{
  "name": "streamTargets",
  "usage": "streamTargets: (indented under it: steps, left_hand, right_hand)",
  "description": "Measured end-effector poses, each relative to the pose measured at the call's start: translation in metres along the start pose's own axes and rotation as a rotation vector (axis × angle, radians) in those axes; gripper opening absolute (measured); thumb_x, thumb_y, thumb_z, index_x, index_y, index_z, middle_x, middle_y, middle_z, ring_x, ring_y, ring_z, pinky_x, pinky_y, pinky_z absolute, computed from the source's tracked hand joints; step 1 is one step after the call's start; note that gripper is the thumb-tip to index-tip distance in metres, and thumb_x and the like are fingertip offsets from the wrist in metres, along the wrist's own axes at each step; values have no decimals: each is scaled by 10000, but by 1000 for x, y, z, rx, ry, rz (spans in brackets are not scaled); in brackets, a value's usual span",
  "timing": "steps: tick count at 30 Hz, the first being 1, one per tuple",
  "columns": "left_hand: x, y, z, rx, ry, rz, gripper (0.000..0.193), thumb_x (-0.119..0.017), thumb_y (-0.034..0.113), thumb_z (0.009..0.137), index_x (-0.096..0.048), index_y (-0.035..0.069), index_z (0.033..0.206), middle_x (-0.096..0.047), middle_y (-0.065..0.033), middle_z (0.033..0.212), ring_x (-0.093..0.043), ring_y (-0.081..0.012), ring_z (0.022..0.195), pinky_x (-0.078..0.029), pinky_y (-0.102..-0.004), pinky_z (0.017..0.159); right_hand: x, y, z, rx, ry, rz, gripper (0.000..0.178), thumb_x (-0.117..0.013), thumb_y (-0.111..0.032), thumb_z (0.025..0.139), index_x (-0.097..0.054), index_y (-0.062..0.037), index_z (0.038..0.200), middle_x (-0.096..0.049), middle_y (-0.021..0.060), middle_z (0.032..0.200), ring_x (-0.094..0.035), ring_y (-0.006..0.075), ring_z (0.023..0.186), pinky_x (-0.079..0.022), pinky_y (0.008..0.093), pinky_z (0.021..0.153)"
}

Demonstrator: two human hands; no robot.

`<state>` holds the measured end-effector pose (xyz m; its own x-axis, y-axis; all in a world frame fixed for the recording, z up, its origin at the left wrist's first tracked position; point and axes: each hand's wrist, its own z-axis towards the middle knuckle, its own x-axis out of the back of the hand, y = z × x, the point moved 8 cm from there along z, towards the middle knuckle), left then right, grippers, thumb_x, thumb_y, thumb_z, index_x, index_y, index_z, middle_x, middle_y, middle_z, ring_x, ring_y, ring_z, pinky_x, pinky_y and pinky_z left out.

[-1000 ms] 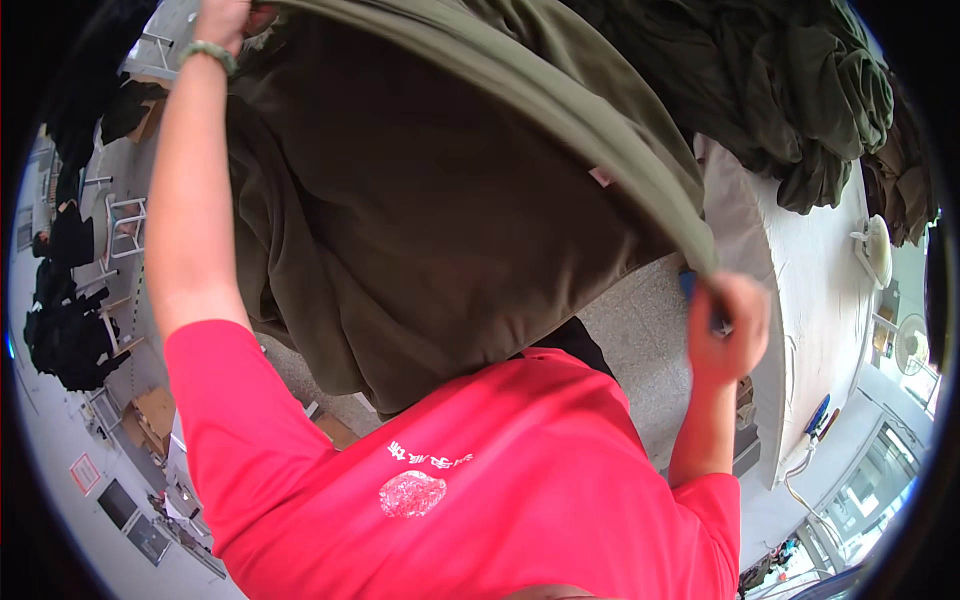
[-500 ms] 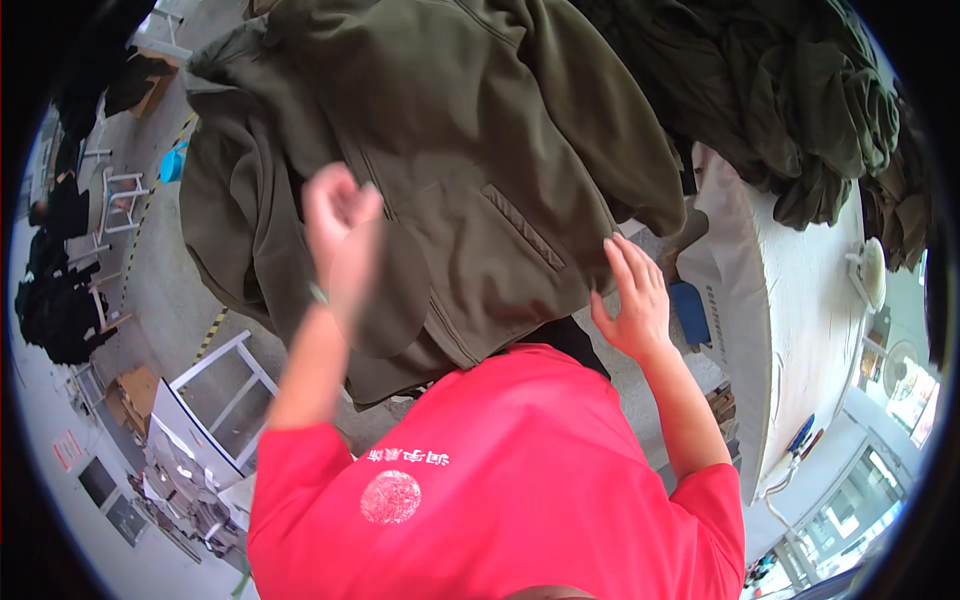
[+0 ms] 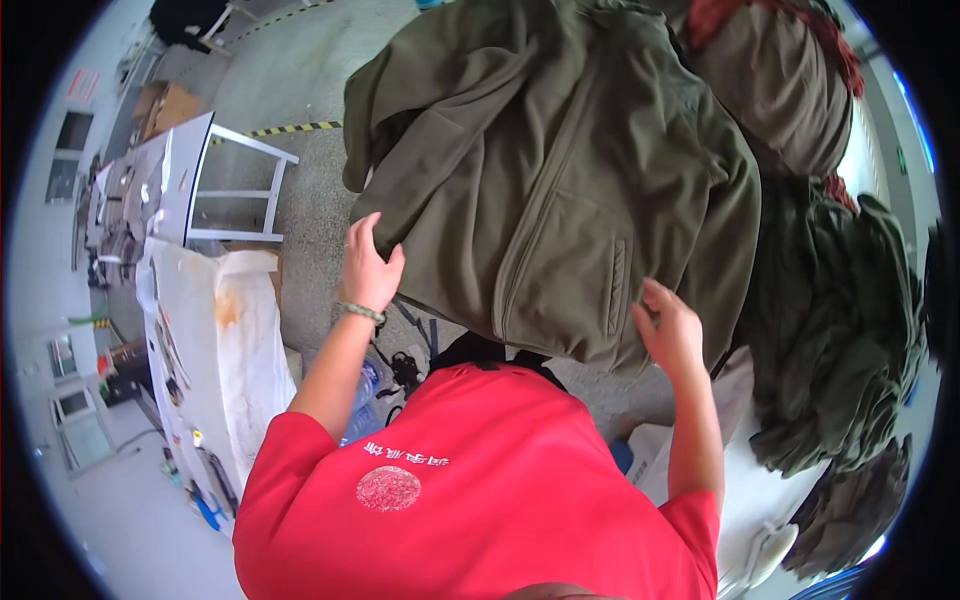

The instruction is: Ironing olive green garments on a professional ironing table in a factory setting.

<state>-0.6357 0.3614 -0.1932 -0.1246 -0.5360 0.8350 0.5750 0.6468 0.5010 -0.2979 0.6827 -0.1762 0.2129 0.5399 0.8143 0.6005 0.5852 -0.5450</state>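
An olive-green jacket (image 3: 570, 180) with a front zip (image 3: 535, 235) is spread in front of me, its hem toward my body. A slanted pocket (image 3: 617, 285) shows on its right front. My left hand (image 3: 370, 268) is at the jacket's lower left edge, open, thumb apart from the fingers. Over the jacket's lower right part, beside the pocket, is my right hand (image 3: 670, 328), its fingers loosely curved and apart. Whether either hand presses on the cloth, I cannot tell.
Dark green garments (image 3: 835, 320) are piled at the right, with a brown bundle (image 3: 775, 85) behind them. To the left stand a white-framed table (image 3: 240, 235) and a white-covered table (image 3: 225, 320) bearing tools. A plastic bottle (image 3: 362, 400) is near my left forearm.
My view has swung, so the jacket and piled garments appear shifted. My left hand has dropped from over the jacket's front to its left edge. My right hand is now beside the pocket.
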Motion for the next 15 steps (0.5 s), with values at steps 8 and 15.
streamTargets:
  steps: [8, 15]
  left_hand:
    - [-4, -56, 14, -71, -2, 121, 463, -695, 7, 826, -630, 80, 1278, -635, -138, 1238, -592, -348, 1200, -487, -445, 1010]
    - [65, -137, 37, 344, 350, -333, 222, -684, 74, 932, -663, 43, 1150, -710, -96, 1083, -675, -218, 986, -525, -343, 844]
  right_hand:
    - [7, -141, 242, 370, 111, 105, 461, -719, -218, 909, -607, -45, 1321, -728, 168, 1017, -720, 294, 915, -561, 384, 823]
    - [31, -174, 463, 61, 292, -232, 613, -777, -384, 854, -626, 62, 1245, -710, 196, 1083, -715, 322, 884, -585, 430, 818]
